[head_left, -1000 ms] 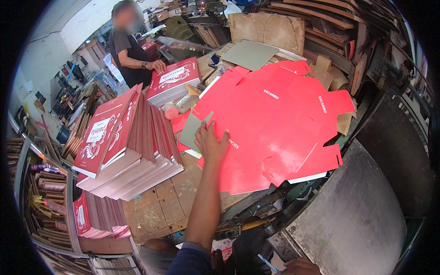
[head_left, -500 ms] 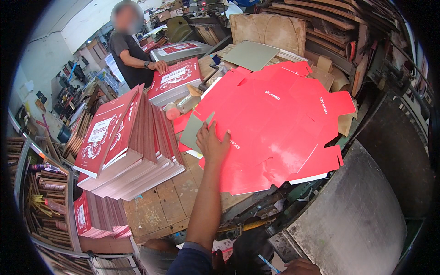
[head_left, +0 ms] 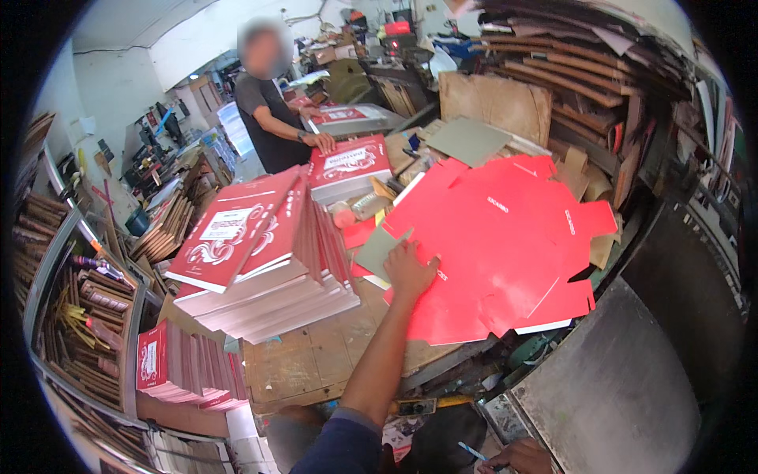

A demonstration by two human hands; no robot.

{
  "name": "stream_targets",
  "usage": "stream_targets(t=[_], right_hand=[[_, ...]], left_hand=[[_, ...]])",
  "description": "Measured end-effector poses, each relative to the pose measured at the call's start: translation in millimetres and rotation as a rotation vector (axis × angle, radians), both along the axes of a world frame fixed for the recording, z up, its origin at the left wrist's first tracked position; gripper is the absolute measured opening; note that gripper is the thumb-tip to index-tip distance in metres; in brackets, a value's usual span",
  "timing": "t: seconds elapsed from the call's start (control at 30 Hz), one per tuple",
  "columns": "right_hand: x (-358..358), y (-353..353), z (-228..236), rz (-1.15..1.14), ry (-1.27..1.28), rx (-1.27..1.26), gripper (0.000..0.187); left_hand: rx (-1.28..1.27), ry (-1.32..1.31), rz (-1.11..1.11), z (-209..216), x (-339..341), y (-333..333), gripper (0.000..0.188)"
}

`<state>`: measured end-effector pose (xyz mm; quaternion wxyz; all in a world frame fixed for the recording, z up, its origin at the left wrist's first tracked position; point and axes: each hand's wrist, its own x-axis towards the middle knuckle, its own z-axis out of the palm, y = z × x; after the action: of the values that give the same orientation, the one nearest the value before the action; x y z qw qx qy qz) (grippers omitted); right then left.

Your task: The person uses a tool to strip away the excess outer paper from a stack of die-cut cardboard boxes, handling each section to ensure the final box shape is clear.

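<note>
My left hand (head_left: 412,270) lies with its fingers apart on the left edge of a pile of red die-cut cardboard blanks (head_left: 489,245). Beside its fingertips, a grey board (head_left: 376,254) sticks out from under the pile. My right hand (head_left: 523,458) is low at the bottom edge, partly cut off, its fingers curled round the end of a thin blue-and-white striped stick (head_left: 471,450). What kind of stick this is, I cannot make out.
Left of the blanks, a tall stack of red-and-white printed sheets (head_left: 229,229) stands on the wooden table (head_left: 316,347). A co-worker (head_left: 268,118) rests a hand on another red stack (head_left: 347,162). A metal plate (head_left: 608,379) is at right; worn boards (head_left: 568,71) are piled behind.
My view has swung, so the scene sits further right and lower. My left hand stays at the blanks' left edge. The right hand and striped stick remain low at the bottom.
</note>
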<state>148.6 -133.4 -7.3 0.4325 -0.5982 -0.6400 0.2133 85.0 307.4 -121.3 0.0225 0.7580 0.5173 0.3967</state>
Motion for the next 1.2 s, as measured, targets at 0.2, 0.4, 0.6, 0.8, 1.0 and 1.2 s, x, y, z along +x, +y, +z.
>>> stream_targets(t=[0.2, 0.4, 0.6, 0.8, 1.0, 1.2], right_hand=[[-10.0, -7.0, -2.4, 0.037, -0.084, 0.062, 0.015], [-12.3, -10.9, 6.2, 0.045, -0.104, 0.122, 0.013], [-21.7, -9.4, 2.3, 0.043, -0.122, 0.024, 0.01], [-45.4, -3.9, 13.0, -0.087, -0.062, 0.081, 0.009], [-57.3, 39.0, 36.1, 0.15, -0.3, 0.284, 0.008], [-55.8, 86.7, 9.2, 0.149, 0.042, 0.16, 0.022]], left_hand=[[-0.285, 0.049, -0.374, 65.1, -46.0, -0.2, 0.066], [-0.325, 0.372, -0.887, 106.1, -104.1, -89.2, 0.075], [-0.512, 0.263, -1.247, 101.2, -161.2, -201.6, 0.067], [-0.571, 0.269, -1.425, 108.4, -152.1, -236.5, 0.072], [-0.604, 0.29, -1.515, 105.7, -152.9, -254.6, 0.044], [-0.807, 0.078, -1.364, 97.0, -158.2, -247.3, 0.029]])
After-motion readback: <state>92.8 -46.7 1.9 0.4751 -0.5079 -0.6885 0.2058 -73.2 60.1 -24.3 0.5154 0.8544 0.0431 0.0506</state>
